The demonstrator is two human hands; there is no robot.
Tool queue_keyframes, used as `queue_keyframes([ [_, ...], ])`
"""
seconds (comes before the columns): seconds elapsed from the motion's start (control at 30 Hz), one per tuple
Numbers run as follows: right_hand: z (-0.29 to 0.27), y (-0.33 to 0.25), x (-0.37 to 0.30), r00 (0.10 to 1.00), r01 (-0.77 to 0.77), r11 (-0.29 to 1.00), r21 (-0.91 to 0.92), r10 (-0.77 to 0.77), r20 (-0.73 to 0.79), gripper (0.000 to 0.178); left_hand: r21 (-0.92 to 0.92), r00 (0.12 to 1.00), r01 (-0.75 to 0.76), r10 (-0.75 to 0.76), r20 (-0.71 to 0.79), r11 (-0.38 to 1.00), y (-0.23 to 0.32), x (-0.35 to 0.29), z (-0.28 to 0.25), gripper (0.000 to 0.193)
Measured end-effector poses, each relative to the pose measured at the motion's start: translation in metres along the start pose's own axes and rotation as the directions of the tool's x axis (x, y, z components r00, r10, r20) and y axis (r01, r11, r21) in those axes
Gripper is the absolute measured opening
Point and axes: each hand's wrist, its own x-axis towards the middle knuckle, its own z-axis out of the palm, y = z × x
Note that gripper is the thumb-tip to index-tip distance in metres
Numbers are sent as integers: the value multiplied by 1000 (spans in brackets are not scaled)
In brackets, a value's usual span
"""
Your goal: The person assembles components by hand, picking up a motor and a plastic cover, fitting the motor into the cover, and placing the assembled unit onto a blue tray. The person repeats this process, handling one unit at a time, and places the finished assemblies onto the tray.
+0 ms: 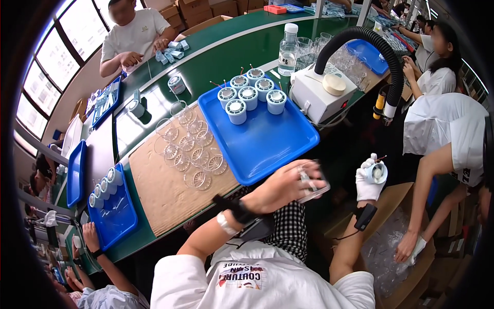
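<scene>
My left hand (288,184), bare and with a black wristband, is closed around a clear plastic piece (318,191). That piece is smeared by motion, so its exact shape is unclear. Off to the right, my white-gloved right hand (366,184) grips a pale blue round motor housing (378,173), its open end facing up and a thin wire sticking out. Above my left hand, a blue tray (262,149) bears several similar housings (248,98) with white slotted tops. Clear plastic covers (198,179) with spoked faces stand clustered on a cardboard sheet (154,190) left of the tray.
A white box-shaped machine (319,95) with a black flexible hose (391,51) stands beyond the tray, beside a clear bottle (288,54). Another blue tray (121,219) with housings lies left. At right, a person reaches into a carton (396,216) of clear parts. Others work across the table.
</scene>
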Motion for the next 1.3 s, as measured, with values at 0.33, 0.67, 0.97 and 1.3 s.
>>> queue_keyframes([
  [0.33, 6, 6, -82, 934, 207, 923, -324, -285, -215, 27, 606, 979, 169, -62, -194, 777, -72, 241, 7, 51],
  [0.67, 4, -9, -24, 835, 116, 706, -699, -450, -316, 33, 105, 975, 218, -220, 8, 970, -68, 145, -34, 50],
  [0.97, 35, -29, 99, 888, 181, 505, -844, -453, -80, 47, 260, 985, 167, -147, -95, 951, -59, 60, -59, 73],
  [1.3, -32, 43, -37, 879, -346, 381, -858, 450, -154, 62, 259, 949, 235, -278, 147, 937, -86, 49, -75, 69],
])
